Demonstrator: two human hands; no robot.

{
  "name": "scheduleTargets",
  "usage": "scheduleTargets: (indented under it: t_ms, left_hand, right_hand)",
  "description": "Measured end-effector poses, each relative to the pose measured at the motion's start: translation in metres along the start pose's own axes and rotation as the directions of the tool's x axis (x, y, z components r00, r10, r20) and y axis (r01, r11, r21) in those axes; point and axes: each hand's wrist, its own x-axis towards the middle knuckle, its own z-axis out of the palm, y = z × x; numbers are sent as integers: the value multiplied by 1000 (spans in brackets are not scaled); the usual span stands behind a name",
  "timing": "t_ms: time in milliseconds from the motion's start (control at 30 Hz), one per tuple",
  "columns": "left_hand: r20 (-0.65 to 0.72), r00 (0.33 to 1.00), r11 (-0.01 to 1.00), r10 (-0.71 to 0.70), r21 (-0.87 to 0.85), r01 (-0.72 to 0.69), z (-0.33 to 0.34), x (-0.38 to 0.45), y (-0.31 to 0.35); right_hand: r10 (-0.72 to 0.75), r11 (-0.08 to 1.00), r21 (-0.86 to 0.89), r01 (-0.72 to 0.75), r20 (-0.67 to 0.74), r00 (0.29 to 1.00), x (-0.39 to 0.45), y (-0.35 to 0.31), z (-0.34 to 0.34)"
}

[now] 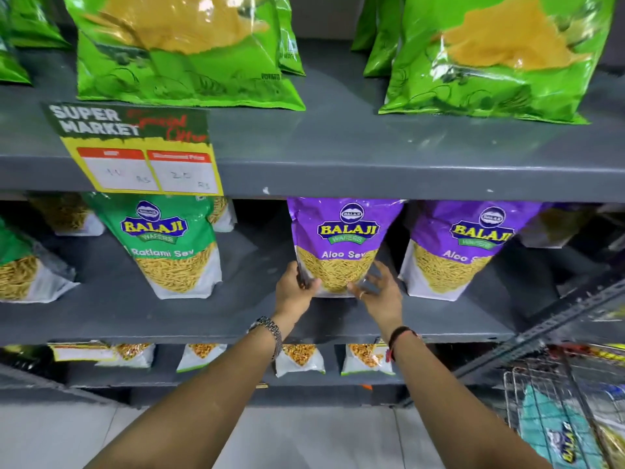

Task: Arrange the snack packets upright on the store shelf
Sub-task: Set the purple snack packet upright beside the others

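Observation:
A purple Aloo Sev packet [340, 245] stands upright on the middle grey shelf [203, 319]. My left hand [294, 291] grips its lower left edge, thumb across the front. My right hand [378, 291] rests against its lower right corner with the fingers spread on the front. A second purple Aloo Sev packet [463, 248] stands upright just to the right. A green Ratlami Sev packet [169, 245] stands upright to the left, with a gap between it and the held packet.
Large green packets [182, 52] stand on the top shelf above a yellow price sign [142, 154]. Small packets [297, 360] line the lower shelf. A wire basket [558, 411] with a teal packet sits at lower right beside a slanted metal bar [541, 333].

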Motion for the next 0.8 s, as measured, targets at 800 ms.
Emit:
scheduleTargets:
  t_ms: [800]
  left_hand:
    - [213,977,998,21,51,-32,180,-10,73]
  right_hand:
    - [94,913,408,0,-211,973,31,52,-162]
